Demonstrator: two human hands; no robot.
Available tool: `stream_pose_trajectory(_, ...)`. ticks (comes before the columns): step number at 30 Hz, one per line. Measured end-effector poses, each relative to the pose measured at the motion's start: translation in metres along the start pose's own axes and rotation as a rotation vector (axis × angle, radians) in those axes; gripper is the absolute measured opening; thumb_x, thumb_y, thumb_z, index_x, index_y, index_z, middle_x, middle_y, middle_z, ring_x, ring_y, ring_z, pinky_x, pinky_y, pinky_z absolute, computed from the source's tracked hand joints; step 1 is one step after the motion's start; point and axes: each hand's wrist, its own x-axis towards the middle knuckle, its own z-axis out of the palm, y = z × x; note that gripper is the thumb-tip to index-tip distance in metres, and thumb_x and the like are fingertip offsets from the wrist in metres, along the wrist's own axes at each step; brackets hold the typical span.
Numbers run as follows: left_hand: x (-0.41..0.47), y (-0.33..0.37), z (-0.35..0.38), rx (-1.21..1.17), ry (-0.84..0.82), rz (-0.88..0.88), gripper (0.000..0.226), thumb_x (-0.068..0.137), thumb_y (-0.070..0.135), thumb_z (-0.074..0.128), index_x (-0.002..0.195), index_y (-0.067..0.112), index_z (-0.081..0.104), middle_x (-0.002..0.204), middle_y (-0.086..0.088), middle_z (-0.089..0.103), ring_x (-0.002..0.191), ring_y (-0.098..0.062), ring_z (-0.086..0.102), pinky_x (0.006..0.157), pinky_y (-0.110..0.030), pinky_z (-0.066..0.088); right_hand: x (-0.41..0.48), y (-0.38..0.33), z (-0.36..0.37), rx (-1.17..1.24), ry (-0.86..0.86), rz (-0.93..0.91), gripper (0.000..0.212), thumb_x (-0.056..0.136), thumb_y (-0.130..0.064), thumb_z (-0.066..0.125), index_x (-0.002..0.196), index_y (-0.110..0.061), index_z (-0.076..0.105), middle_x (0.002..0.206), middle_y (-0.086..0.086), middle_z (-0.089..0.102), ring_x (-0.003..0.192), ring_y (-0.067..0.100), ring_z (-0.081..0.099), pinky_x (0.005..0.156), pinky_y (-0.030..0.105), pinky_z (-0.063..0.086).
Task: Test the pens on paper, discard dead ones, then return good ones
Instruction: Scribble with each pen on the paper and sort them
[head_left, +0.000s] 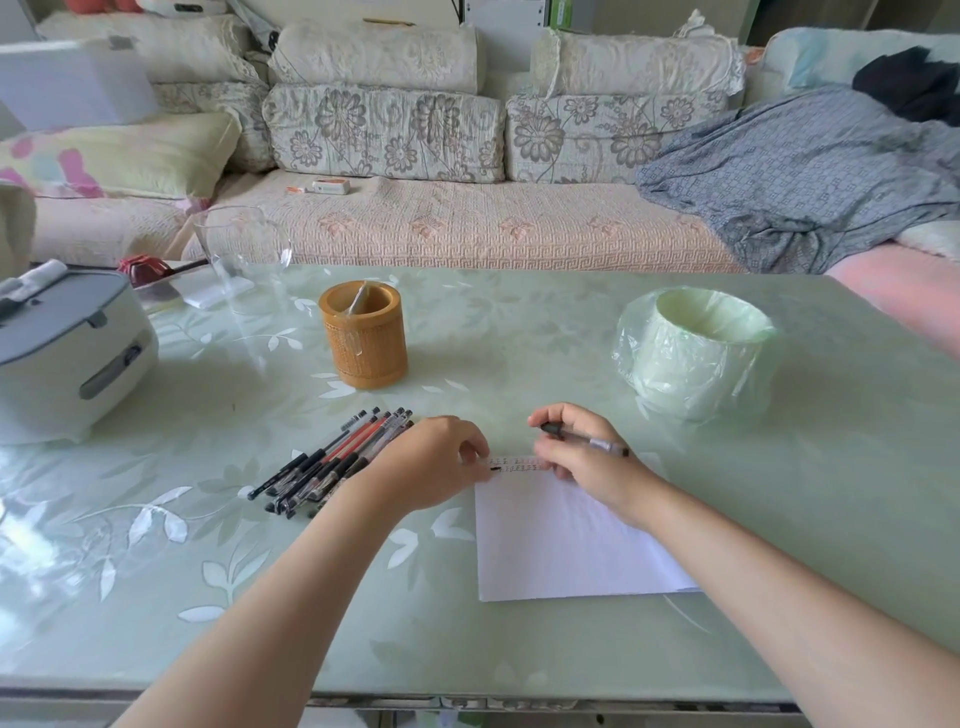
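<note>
A person's right grip (587, 460) is pinching one pen (597, 443) between curled thumb and fingers. The pen is lying crosswise just above the far edge of a single white sheet of paper (566, 540), which is sitting right of centre toward the near edge of the worktop (519, 639). The left grip (436, 462) is bending its fingertips down onto the left end of a small printed strip (517, 464) at the sheet's far edge; whether it is pinching or only pressing cannot be told. Partly under that wrist, a loose pile of pens (332, 462) is lying, about ten and too overlapped to count exactly. One bamboo holder (366, 338) is standing toward the far edge, and one bag-lined bin (696, 358) toward the far right.
</note>
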Motion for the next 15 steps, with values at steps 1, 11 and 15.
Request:
stream_pose_trajectory(1, 0.001, 0.000, 0.001, -0.011, -0.006, -0.007, 0.016, 0.084, 0.036, 0.071, 0.098, 0.028, 0.069, 0.092, 0.013, 0.064, 0.071, 0.000, 0.052, 0.063, -0.018, 0.040, 0.001, -0.001, -0.001, 0.013, 0.004, 0.013, 0.020, 0.093, 0.002, 0.052, 0.101, -0.012, 0.063, 0.073, 0.007, 0.054, 0.056, 0.010, 0.051, 0.054, 0.023, 0.036)
stream_pose_trajectory(11, -0.001, -0.009, -0.008, 0.111, 0.051, -0.013, 0.018, 0.088, 0.030, 0.064, 0.106, 0.032, 0.066, 0.101, 0.010, 0.059, 0.095, -0.011, 0.050, 0.077, -0.028, 0.045, 0.003, -0.002, 0.001, -0.008, 0.017, -0.048, 0.026, 0.102, -0.010, 0.043, 0.100, -0.011, 0.070, 0.079, 0.006, 0.061, 0.056, 0.021, 0.054, 0.044, 0.017, 0.035)
stream_pose_trajectory(15, -0.004, -0.007, -0.010, 0.098, 0.129, 0.070, 0.023, 0.085, 0.038, 0.067, 0.107, 0.035, 0.065, 0.102, 0.011, 0.054, 0.101, -0.011, 0.047, 0.081, -0.025, 0.040, 0.006, -0.005, 0.012, -0.029, 0.029, -0.054, 0.024, 0.096, -0.001, 0.046, 0.098, -0.011, 0.068, 0.076, 0.006, 0.064, 0.061, 0.020, 0.058, 0.049, 0.020, 0.039)
